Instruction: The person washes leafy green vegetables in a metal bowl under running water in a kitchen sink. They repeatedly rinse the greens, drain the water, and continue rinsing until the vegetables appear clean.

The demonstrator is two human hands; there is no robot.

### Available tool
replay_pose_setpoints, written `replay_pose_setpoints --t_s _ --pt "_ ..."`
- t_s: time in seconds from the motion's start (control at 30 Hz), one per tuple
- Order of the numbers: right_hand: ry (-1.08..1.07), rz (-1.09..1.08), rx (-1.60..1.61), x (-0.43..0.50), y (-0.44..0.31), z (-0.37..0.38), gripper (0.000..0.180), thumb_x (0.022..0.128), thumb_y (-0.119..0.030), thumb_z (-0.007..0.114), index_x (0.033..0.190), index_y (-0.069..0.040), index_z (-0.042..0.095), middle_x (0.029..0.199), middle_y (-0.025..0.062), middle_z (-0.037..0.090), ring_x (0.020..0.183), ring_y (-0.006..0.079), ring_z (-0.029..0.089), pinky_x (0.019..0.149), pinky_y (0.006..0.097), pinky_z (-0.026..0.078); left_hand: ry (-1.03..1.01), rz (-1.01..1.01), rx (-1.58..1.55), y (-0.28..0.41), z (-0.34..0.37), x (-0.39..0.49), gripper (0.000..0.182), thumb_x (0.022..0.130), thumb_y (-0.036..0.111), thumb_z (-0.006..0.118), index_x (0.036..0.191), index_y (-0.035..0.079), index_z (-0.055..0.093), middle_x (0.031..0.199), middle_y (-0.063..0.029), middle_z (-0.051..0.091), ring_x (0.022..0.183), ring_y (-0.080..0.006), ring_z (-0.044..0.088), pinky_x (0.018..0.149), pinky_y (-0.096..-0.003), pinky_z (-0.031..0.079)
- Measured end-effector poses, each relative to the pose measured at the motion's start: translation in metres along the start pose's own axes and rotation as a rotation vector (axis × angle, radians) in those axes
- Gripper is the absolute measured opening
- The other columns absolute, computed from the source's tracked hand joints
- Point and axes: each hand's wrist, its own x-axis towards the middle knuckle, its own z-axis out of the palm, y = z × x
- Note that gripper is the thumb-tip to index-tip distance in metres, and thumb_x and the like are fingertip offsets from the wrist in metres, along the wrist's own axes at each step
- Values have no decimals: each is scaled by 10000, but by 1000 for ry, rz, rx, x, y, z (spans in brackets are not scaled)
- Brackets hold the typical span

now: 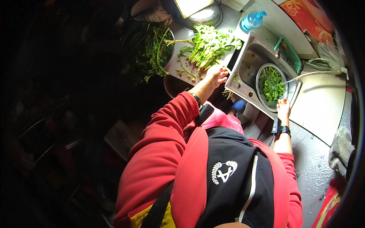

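Note:
My left hand (218,75) is beside the stem ends of a bunch of leafy greens (206,47) on a board; its fingers are partly curled, and whether they hold a stem is unclear. At the near rim of a round metal basin (286,95) is my right hand (283,107), its fingertips by the rim; a grip on it cannot be made out. The basin sits in a steel sink (248,61) and holds cut greens (272,85) in water. A pale hose (316,74) reaches over it from the right, with water running from its end.
More greens (158,48) fill a container at the left. A blue pump bottle (252,21) stands behind the sink, near a green plastic basket (289,54). An upturned metal bowl (205,18) lies at the back. A grey cloth (340,151) hangs at the right.

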Motion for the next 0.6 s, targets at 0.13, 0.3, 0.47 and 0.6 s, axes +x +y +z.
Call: replay_pose_setpoints --t_s 0.13,0.3,0.47,0.6 --pt "-123 14 76 -10 -3 15 276 906 -398 453 996 -152 540 1054 14 561 1019 165 519 817 313 380 -38 -41 -64 -1 -11 4 224 901 180 471 1106 99 513 1036 -82 571 919 -250 594 755 -410 507" --pt "-68 -25 36 -22 -5 23 309 886 -385 503 1035 -117 544 1064 33 568 968 193 565 786 336 423 -74 -37 -53 -10 -11 19 311 905 215 483 1175 61 460 1119 -102 523 999 -279 566 786 -437 509" --pt "-6 12 51 -23 1 13 310 901 -389 468 1005 -108 547 1000 43 592 950 195 575 752 333 433 -120 -97 -71 -28 -5 27 353 862 245 563 1154 59 491 1187 -128 502 1073 -324 527 867 -476 448" --pt "-101 5 54 -17 11 2 264 905 -363 468 938 -115 552 871 28 583 884 193 577 693 315 443 -127 -92 -33 -38 -6 39 339 887 181 510 1198 51 471 1272 -167 450 1147 -338 479 941 -497 405"
